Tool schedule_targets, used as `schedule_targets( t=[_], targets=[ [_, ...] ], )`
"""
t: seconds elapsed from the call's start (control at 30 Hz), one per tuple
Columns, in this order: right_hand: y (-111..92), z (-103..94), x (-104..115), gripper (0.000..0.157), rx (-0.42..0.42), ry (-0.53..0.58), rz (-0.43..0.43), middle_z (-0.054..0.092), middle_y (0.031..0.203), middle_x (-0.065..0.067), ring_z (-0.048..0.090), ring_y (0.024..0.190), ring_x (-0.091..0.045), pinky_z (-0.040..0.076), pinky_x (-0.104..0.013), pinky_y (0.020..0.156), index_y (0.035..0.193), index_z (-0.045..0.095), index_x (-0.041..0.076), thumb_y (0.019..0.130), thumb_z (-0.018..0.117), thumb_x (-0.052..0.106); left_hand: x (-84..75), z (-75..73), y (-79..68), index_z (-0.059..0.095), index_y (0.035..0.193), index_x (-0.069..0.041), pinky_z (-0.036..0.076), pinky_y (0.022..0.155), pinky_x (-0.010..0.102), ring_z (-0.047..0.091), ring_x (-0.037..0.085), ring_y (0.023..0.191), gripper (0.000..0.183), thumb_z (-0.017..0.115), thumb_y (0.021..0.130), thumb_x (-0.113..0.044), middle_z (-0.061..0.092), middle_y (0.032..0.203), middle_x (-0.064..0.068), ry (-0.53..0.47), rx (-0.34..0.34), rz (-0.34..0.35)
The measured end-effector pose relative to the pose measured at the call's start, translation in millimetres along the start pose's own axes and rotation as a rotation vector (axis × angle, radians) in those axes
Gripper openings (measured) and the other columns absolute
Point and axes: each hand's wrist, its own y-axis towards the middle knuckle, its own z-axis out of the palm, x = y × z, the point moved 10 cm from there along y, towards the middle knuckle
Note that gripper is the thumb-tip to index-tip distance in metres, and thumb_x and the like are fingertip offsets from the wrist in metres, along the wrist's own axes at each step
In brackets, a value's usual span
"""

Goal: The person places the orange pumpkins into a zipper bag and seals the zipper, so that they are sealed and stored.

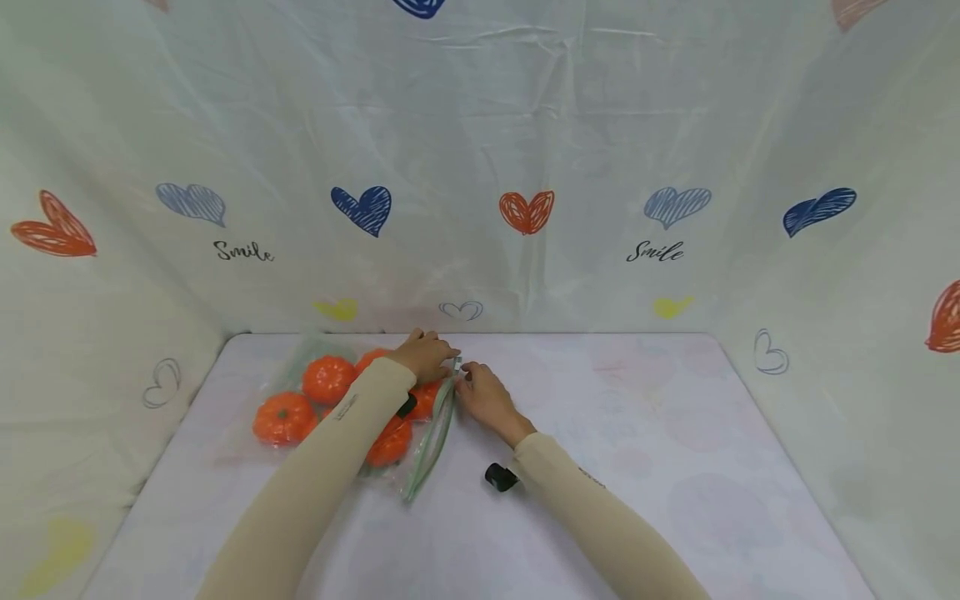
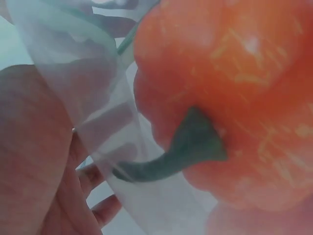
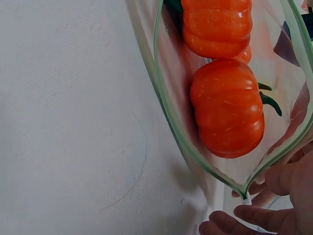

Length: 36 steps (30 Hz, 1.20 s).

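A clear zip bag (image 1: 429, 450) with a green-edged mouth lies on the table. Inside it are several orange toy pumpkins (image 1: 285, 418) with green stems. My left hand (image 1: 425, 357) reaches over the bag and pinches the far corner of its mouth. From the other side, my right hand (image 1: 487, 400) holds the same corner with its thumb and forefinger. Between the hands is a small white zip slider (image 3: 246, 199), where the green zip strips meet; beyond it the mouth gapes. One pumpkin (image 2: 225, 98) fills much of the left wrist view, behind the bag's film.
The white table (image 1: 637, 467) extends right and toward me. A cloth backdrop (image 1: 450, 108) with printed hearts hangs behind its far edge and along both sides. A black wrist camera (image 1: 498, 477) sits beneath my right sleeve.
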Motion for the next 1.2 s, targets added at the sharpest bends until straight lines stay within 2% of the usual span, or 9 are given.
schedule_targets(
  t=[0.2, 0.43, 0.7, 0.83, 1.0, 1.1, 1.2],
  targets=[
    [-2, -1.0, 0, 0.04, 0.002, 0.017, 0.001, 0.066, 0.12, -0.025, 0.065, 0.107, -0.037, 0.053, -0.054, 0.095, 0.136, 0.059, -0.009, 0.105, 0.054, 0.015, -0.6, 0.7, 7.4, 0.06, 0.15, -0.011, 0.033, 0.118, 0.054, 0.054, 0.033, 0.134, 0.047, 0.067, 0.104, -0.02, 0.067, 0.142, 0.012, 0.041, -0.032, 0.011],
    [-2, -0.9, 2, 0.039, -0.004, 0.07, -0.023, 0.067, 0.116, -0.023, 0.066, 0.105, -0.036, 0.054, -0.052, 0.094, 0.134, 0.059, -0.009, 0.103, 0.054, 0.012, -4.8, -9.5, 5.1, 0.078, 0.123, -0.013, 0.037, 0.111, 0.049, 0.061, 0.028, 0.115, 0.024, 0.074, 0.099, -0.014, 0.077, 0.116, 0.005, 0.075, -0.134, 0.057],
    [0, -1.7, 0, 0.033, -0.024, 0.175, -0.021, 0.071, 0.114, -0.023, 0.071, 0.104, -0.037, 0.057, -0.046, 0.088, 0.131, 0.062, -0.006, 0.105, 0.055, 0.013, -15.6, -21.7, -2.2, 0.08, 0.098, -0.018, 0.037, 0.098, 0.042, 0.062, 0.022, 0.098, 0.006, 0.081, 0.092, -0.019, 0.076, 0.097, -0.002, 0.184, -0.257, 0.204],
    [3, -2.7, -1, 0.03, -0.042, 0.248, -0.002, 0.071, 0.114, -0.024, 0.072, 0.103, -0.037, 0.059, -0.043, 0.086, 0.126, 0.066, -0.007, 0.103, 0.057, 0.011, -19.2, -26.0, -6.9, 0.081, 0.095, -0.021, 0.038, 0.096, 0.039, 0.06, 0.019, 0.095, 0.006, 0.082, 0.089, -0.02, 0.073, 0.094, -0.005, 0.204, -0.29, 0.249],
    [2, -1.3, -6, 0.026, -0.044, 0.369, 0.075, 0.071, 0.115, -0.022, 0.071, 0.101, -0.032, 0.057, -0.034, 0.078, 0.12, 0.069, -0.007, 0.103, 0.061, 0.011, -23.6, -27.9, -12.1, 0.082, 0.094, -0.022, 0.042, 0.1, 0.04, 0.061, 0.019, 0.097, 0.008, 0.084, 0.086, -0.019, 0.073, 0.097, -0.004, 0.27, -0.345, 0.294],
    [1, -0.3, -8, 0.025, -0.056, 0.412, 0.107, 0.071, 0.114, -0.02, 0.07, 0.098, -0.028, 0.054, -0.029, 0.073, 0.117, 0.07, -0.007, 0.102, 0.064, 0.012, -26.0, -28.9, -15.4, 0.083, 0.092, -0.022, 0.044, 0.101, 0.04, 0.062, 0.02, 0.1, 0.009, 0.085, 0.085, -0.019, 0.073, 0.099, -0.004, 0.303, -0.381, 0.32],
    [1, -0.8, -9, 0.022, -0.085, 0.426, 0.109, 0.072, 0.111, -0.019, 0.069, 0.096, -0.024, 0.053, -0.026, 0.072, 0.114, 0.072, -0.007, 0.101, 0.066, 0.01, -26.7, -29.5, -18.1, 0.083, 0.092, -0.022, 0.044, 0.102, 0.041, 0.061, 0.02, 0.101, 0.009, 0.086, 0.084, -0.02, 0.072, 0.099, -0.004, 0.304, -0.388, 0.327]
  ],
)
